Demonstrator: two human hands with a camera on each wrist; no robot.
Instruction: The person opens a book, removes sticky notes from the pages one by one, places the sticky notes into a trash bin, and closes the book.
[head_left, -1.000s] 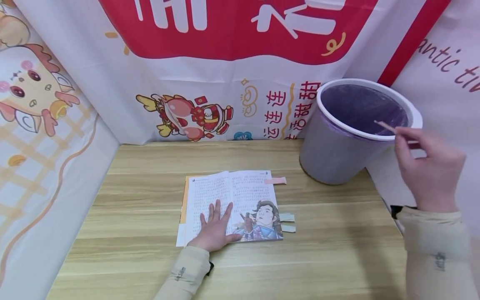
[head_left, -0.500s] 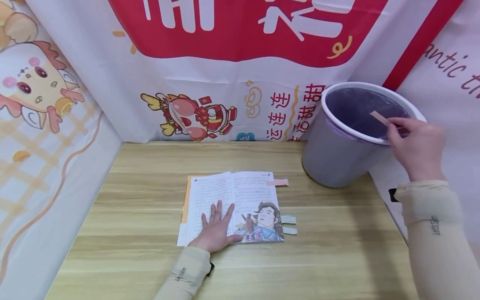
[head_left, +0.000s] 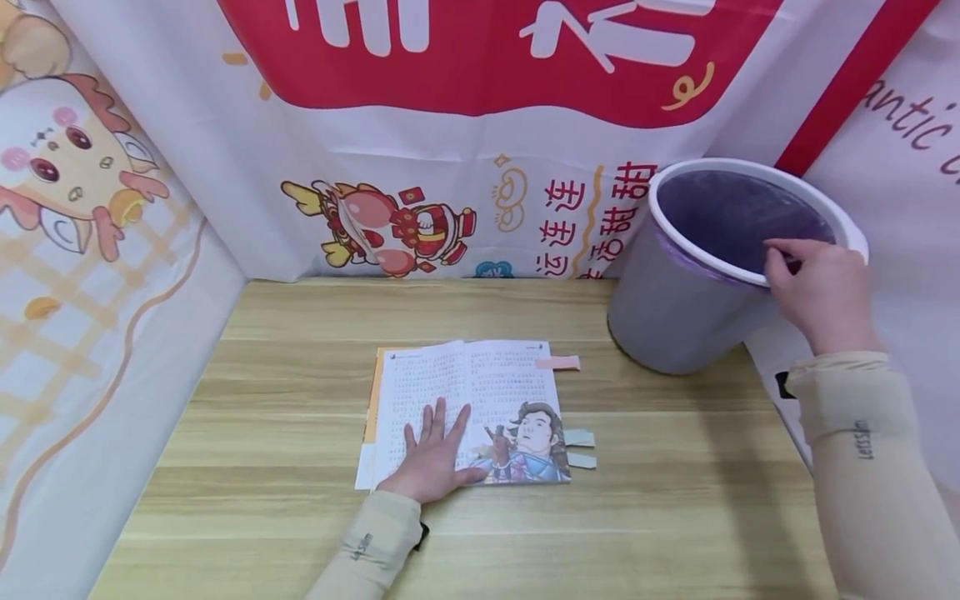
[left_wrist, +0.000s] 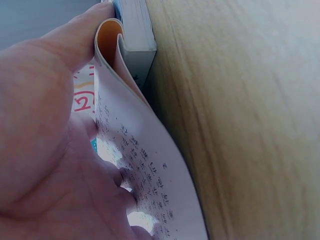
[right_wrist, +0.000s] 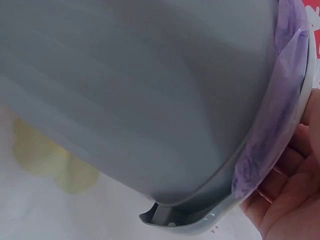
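An open book [head_left: 502, 383] lies on the wooden table, printed text on both pages and a drawn figure at its lower right. My left hand [head_left: 431, 462] rests on the left page, fingers spread; in the left wrist view a page [left_wrist: 145, 145] curves beside the palm. Pale paper tabs [head_left: 562, 362] stick out from the book's right edge. Over the rim of a grey trash can [head_left: 675, 308], lined with a purple bag [right_wrist: 272, 120], my right hand [head_left: 825, 287] has bent fingers, thumb close to forefinger. No paper strip shows at its fingertips, which are partly hidden.
The trash can stands at the table's back right corner. Printed cloth [head_left: 390, 133] hangs along the back, with more cloth at both sides. Bare wooden tabletop [head_left: 637, 517] surrounds the book.
The right hand has moved left to the trash can's rim. The pinkish paper strip pinched in it earlier is out of sight now. The left hand stays on the book.
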